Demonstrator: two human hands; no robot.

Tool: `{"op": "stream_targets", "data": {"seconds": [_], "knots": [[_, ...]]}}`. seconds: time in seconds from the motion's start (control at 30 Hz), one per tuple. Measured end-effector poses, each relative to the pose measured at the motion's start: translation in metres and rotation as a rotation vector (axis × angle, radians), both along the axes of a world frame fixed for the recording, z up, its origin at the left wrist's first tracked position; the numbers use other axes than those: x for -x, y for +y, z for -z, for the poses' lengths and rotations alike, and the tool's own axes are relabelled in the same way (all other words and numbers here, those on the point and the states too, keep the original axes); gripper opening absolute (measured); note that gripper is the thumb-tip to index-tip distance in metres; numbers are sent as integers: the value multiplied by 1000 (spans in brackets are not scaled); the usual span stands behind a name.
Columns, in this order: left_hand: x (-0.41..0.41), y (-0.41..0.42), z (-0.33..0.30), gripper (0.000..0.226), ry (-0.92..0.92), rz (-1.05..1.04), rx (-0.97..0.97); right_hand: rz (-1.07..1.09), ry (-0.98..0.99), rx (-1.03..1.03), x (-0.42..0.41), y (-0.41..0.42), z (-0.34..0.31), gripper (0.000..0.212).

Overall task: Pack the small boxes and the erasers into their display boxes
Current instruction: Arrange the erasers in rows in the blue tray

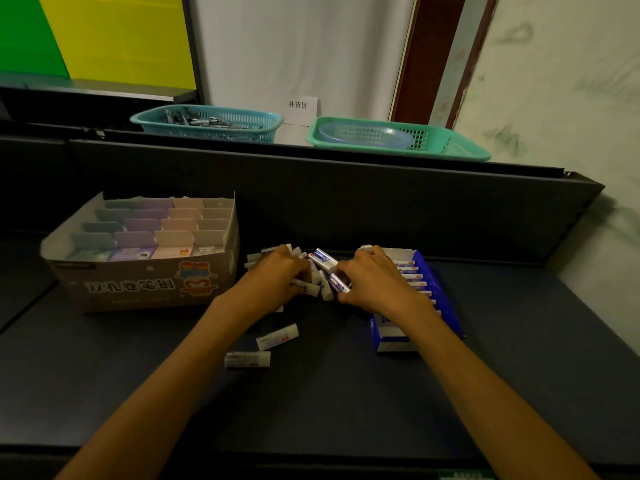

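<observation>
Both hands' grip closes on erasers: left hand (277, 271) in the pile (317, 271), right hand (370, 278) beside the blue box (446, 306).

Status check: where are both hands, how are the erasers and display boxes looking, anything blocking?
Left hand and right hand both in the loose eraser pile, fingers curled on erasers. Blue display box part filled; two erasers stray nearer. Large display box looks full. Nothing blocking.

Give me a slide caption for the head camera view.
Both hands gather loose erasers between a filled pastel display box and a blue one.
</observation>
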State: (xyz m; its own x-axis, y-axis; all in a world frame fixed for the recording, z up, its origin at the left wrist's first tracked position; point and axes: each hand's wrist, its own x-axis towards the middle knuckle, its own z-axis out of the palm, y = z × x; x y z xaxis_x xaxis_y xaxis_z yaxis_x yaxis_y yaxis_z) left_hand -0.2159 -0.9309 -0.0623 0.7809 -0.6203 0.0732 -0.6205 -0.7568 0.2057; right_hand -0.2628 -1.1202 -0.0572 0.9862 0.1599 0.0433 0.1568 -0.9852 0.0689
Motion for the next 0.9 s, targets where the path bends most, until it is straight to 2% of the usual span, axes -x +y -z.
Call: {"op": "stream_targets", "data": {"seconds": [0.17, 0.3, 0.47, 0.6, 0.73, 0.9], "knots": [[1, 3, -6, 29, 48, -7, 128, 13, 9, -84, -4, -1, 4, 49], [3, 10, -8, 32, 6, 39, 241, -35, 31, -173, -9, -1, 6, 39], [5, 12, -11, 25, 44, 26, 418, -55, 63, -477, -10, -6, -3, 37], [11, 14, -13, 31, 133, -8, 552, -75, 81, -683, -5, -14, -11, 33], [14, 11, -14, 33, 139, 8, 531, -52, 109, -805, 3, -26, -14, 33], [17, 0, -15, 31, 37, 36, 451, -25, 88, -930, 10, -41, -14, 31]]}}
